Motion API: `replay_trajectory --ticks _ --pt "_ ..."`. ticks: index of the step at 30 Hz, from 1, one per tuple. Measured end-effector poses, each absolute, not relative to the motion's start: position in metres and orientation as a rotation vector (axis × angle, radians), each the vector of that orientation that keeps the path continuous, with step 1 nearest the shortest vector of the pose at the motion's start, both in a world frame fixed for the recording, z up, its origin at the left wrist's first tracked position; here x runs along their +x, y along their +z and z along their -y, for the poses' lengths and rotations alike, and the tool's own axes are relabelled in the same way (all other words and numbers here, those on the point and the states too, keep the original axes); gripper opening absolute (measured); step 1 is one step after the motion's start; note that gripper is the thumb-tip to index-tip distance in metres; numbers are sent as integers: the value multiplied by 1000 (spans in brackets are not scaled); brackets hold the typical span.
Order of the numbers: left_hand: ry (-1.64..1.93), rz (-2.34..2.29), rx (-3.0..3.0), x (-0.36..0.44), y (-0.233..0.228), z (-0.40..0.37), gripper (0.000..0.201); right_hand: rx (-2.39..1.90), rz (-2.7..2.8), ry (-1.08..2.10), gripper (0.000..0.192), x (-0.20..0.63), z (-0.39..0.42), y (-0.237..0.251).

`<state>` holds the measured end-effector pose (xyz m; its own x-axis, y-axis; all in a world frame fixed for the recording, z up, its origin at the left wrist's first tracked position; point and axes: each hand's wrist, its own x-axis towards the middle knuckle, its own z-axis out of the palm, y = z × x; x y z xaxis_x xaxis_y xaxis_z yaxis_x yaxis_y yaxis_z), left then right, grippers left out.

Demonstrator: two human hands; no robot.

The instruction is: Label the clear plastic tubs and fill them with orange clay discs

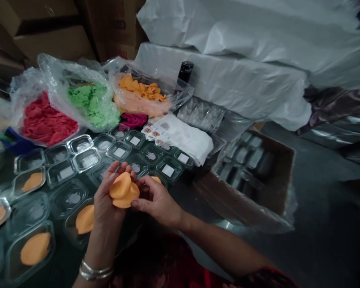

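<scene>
Orange soft discs (124,191) sit pinched between both hands. Left hand (108,200) curls around them from below, and right hand (154,198) grips their edge with fingers and thumb. Just past the hands, clear little tubs (87,158) cover the table. Farther back lie bags of red (46,120), green (93,104) and orange pieces (142,94).

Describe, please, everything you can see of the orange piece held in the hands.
The orange piece is a soft-looking, matte, rounded disc, folded or stacked so two curved lobes show, one above the other. It looks like foam or dough-like material; which one cannot be told. The left hand cradles it from behind and below, and the right hand touches its right edge with the fingertips. It is held in the air above the clear plastic containers.
</scene>
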<state>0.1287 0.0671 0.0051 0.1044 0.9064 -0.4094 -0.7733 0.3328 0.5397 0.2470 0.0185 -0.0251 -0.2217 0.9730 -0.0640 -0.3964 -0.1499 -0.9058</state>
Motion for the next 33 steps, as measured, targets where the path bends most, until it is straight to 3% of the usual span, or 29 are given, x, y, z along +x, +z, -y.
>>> replay_trajectory --ticks 11,15,18,23,29,33 --pt "905 -869 157 127 -21 -47 16 -961 1007 1482 36 290 -25 -15" --pt "859 -820 396 126 -20 -35 40 -1019 1216 1467 39 291 -31 -3" --pt "851 -822 500 123 -22 -33 49 -950 1248 1590 41 287 -35 0" --pt "941 -779 398 116 -31 -38 44 -803 1115 1823 43 301 -37 -4" --pt "1064 -834 273 112 -30 -48 38 -1204 1124 1108 25 376 -34 3" --pt "1043 -851 279 119 -32 -49 40 -1553 1528 595 6 387 -37 -5"
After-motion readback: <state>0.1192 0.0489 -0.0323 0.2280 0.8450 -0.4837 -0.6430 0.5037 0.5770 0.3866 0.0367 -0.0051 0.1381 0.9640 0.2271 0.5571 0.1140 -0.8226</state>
